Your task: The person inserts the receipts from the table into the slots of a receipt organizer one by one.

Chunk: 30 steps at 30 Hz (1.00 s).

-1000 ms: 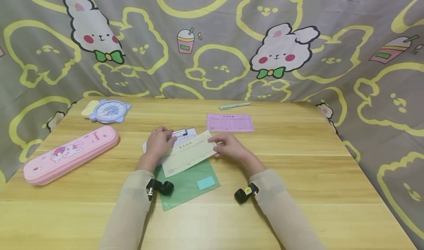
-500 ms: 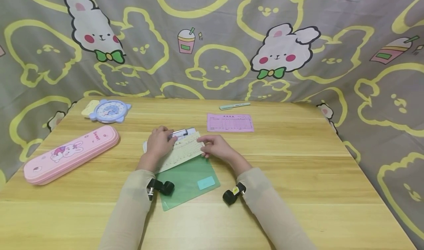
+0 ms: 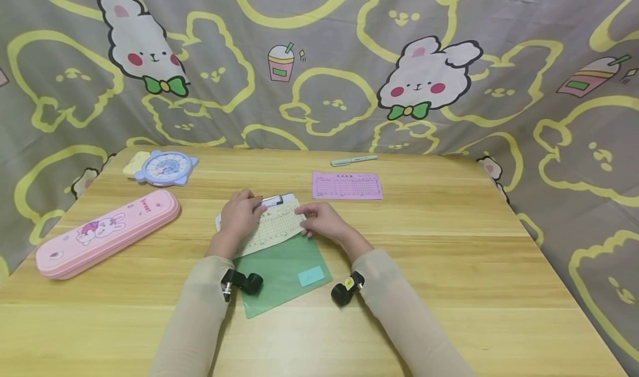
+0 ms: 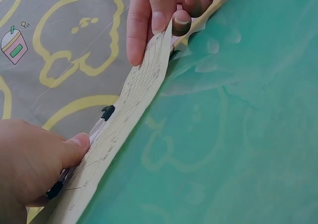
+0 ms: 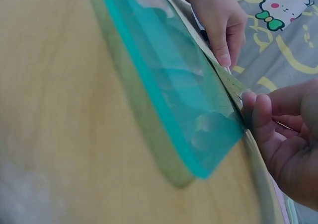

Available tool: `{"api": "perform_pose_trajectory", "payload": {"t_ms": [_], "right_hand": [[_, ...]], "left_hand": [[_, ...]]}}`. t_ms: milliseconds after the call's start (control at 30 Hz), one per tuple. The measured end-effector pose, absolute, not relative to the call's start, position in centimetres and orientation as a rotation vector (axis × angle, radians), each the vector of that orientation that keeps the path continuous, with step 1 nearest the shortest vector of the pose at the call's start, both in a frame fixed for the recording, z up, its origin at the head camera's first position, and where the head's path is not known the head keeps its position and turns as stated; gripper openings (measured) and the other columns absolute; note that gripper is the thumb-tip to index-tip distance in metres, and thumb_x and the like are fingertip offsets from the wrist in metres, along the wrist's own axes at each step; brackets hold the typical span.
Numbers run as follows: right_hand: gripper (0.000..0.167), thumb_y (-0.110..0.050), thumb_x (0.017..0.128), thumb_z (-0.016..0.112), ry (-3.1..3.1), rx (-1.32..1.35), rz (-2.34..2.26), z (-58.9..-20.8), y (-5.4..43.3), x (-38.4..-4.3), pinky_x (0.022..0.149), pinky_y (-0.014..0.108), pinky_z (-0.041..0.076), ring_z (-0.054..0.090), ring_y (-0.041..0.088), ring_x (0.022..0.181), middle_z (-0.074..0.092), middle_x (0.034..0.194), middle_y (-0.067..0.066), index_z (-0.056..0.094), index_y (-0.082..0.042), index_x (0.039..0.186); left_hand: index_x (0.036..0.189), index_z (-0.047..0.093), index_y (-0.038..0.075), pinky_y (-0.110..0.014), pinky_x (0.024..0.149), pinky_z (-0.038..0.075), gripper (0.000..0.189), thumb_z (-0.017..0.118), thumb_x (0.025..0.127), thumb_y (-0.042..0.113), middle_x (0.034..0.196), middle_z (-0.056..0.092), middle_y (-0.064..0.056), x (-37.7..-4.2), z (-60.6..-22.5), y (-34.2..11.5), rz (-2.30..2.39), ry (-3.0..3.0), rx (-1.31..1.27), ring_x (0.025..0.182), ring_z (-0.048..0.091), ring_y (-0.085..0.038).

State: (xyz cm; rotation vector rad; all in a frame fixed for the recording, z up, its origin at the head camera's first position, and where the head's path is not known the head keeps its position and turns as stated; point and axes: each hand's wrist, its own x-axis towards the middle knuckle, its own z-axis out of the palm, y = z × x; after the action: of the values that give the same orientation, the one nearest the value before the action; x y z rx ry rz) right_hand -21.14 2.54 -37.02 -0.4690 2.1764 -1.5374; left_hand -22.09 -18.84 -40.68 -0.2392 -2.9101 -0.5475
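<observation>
A translucent green clipboard [image 3: 279, 288] with a light-blue label lies on the table before me, its black-ended clip [image 3: 272, 201] at the far edge. My left hand [image 3: 238, 216] grips this clip, thumb on top and the other fingers partly hidden behind. Over the upper board lies a pale yellow printed form [image 3: 272, 232], whose right edge my right hand [image 3: 323, 222] pinches between thumb and fingers. A white printed sheet [image 3: 289, 198] shows beneath it near the clip. In the left wrist view the yellow form [image 4: 131, 100] runs along the board, curving up at the right hand [image 4: 161, 8].
Behind the right hand lies a purple printed form [image 3: 346, 186], with a pale green pen [image 3: 353, 160] beyond it. At left are a pink pencil case [image 3: 107, 233] and a blue round clock-like toy [image 3: 166, 168] beside a pale yellow block [image 3: 137, 163]. A patterned curtain [image 3: 329, 50] hangs behind.
My right hand has moved left with the yellow form, bringing it lower over the white sheet and toward the clip. The left hand stays at the clip.
</observation>
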Motion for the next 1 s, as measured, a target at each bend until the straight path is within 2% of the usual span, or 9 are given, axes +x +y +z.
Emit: {"api": "perform_pose_trajectory", "payload": {"t_ms": [167, 433, 767, 1000], "right_hand": [[0.036, 0.008, 0.079, 0.052, 2.195, -0.467, -1.511, -37.3, 2.3, -21.5, 0.061, 0.033, 0.048, 0.057, 0.031, 0.069, 0.048, 0.114, 0.022, 0.050, 0.007, 0.114], [0.036, 0.006, 0.077, 0.056, 2.208, -0.429, -1.506, -39.9, 1.9, -23.6, 0.053, 0.027, 0.047, 0.055, 0.017, 0.057, 0.050, 0.110, 0.015, 0.053, 0.001, 0.113], [0.037, 0.005, 0.077, 0.057, 2.242, -0.447, -1.474, -40.1, 1.5, -24.4, 0.048, 0.025, 0.045, 0.055, 0.018, 0.056, 0.052, 0.104, 0.013, 0.053, 0.000, 0.114], [0.036, 0.003, 0.077, 0.058, 2.265, -0.433, -1.443, -40.0, 1.4, -24.8, 0.046, 0.024, 0.044, 0.055, 0.017, 0.054, 0.056, 0.093, 0.012, 0.055, -0.003, 0.112]], "left_hand": [[0.113, 0.056, 0.002, -0.037, 0.071, 0.037, 0.037, 0.051, 0.087, 0.028, 0.095, 0.049, -0.008, -22.1, -40.8, -18.8, -0.486, -2.900, -0.279, 0.086, 0.043, -0.024], [0.112, 0.057, 0.002, -0.036, 0.070, 0.036, 0.035, 0.048, 0.088, 0.027, 0.092, 0.048, -0.006, -22.1, -40.9, -18.8, -0.482, -2.881, -0.298, 0.082, 0.042, -0.022], [0.112, 0.057, 0.003, -0.037, 0.069, 0.037, 0.035, 0.047, 0.089, 0.026, 0.094, 0.049, -0.006, -22.3, -41.2, -19.0, -0.488, -2.864, -0.311, 0.084, 0.043, -0.023], [0.111, 0.058, 0.002, -0.038, 0.069, 0.037, 0.034, 0.048, 0.088, 0.026, 0.093, 0.049, -0.007, -22.3, -41.3, -19.0, -0.493, -2.852, -0.311, 0.084, 0.044, -0.024]]}}
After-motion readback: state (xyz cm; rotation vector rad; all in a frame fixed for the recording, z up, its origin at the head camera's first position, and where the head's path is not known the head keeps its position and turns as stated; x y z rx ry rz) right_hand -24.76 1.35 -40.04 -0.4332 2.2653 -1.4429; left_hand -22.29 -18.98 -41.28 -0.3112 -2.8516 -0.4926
